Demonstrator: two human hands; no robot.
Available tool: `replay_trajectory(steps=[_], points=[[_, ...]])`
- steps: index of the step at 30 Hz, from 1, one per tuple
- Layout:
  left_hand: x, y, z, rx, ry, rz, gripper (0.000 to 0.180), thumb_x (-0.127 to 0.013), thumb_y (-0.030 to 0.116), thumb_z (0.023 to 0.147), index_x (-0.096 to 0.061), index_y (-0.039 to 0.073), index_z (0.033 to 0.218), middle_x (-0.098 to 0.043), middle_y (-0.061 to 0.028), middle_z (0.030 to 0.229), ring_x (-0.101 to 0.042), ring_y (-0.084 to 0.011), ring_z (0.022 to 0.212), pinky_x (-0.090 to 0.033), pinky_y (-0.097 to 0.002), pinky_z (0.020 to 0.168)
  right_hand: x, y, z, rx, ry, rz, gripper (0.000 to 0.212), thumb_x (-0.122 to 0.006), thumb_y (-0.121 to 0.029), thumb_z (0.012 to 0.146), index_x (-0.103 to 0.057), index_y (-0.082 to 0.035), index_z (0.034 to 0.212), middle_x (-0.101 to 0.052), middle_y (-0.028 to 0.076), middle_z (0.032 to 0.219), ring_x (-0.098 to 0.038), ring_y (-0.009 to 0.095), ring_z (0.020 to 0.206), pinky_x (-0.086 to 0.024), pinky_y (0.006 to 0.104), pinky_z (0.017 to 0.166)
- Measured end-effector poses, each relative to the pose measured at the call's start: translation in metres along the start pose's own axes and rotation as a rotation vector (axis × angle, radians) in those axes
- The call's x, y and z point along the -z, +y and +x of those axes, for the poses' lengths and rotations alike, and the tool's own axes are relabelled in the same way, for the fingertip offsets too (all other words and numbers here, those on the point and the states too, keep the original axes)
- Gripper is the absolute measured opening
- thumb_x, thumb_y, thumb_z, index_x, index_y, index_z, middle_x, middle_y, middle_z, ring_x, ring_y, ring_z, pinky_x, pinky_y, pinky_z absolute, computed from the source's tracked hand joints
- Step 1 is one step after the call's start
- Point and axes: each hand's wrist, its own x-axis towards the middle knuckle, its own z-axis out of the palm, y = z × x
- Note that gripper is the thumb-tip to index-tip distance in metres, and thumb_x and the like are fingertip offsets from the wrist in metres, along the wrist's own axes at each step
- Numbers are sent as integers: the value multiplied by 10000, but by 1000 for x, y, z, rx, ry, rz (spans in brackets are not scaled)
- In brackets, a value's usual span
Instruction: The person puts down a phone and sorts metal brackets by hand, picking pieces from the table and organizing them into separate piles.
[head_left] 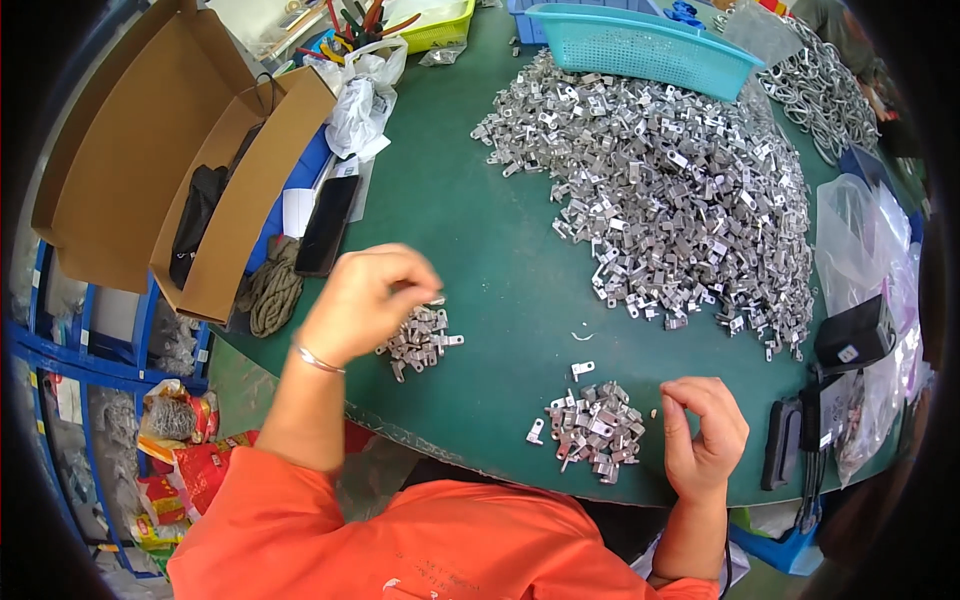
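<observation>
My left hand point(368, 298), slightly blurred and wearing a bracelet, hovers at the upper left of a small pile of metal brackets point(418, 345). Its fingers are curled toward the thumb; whatever they hold is hidden. To the right, my right hand point(706, 436) is closed in a pinch beside a second small pile of brackets point(598, 432). Anything between those fingertips is too small to make out. One loose bracket point(582, 370) lies just above that pile, and another single bracket point(536, 431) sits at its left.
A large heap of silver brackets point(680, 190) covers the far right of the green table point(450, 190), with a turquoise basket point(645, 50) on its far edge. At left stand an open cardboard box point(240, 190) and a black phone point(327, 225). Plastic bags point(860, 250) lie far right.
</observation>
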Motion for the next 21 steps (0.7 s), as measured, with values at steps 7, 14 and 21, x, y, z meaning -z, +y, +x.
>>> replay_trajectory(steps=[7,14,21], points=[[22,-16,-19,87,-197,126,82,-703,-71,702,-664,-18,750,-642,-82,807,-632,-203,744,-502,-295,652,-4,-2,3,16,29,28,176,-703,87,714,-662,6,865,-660,128,806,-630,253,677,-506,311,600],[-79,36,44,-323,-118,-51,157,-694,4,789,-625,13,930,-583,-103,879,-617,-216,729,-508,-310,655,-3,2,2,-6,52,7,163,-703,76,723,-664,-1,861,-665,115,811,-633,245,682,-507,305,610],[-128,32,54,-291,-44,135,165,-698,55,790,-633,19,938,-572,-140,888,-604,-336,784,-499,-396,703,-3,2,4,-21,82,-6,149,-699,63,733,-667,-15,856,-668,112,811,-638,252,698,-511,314,624]])
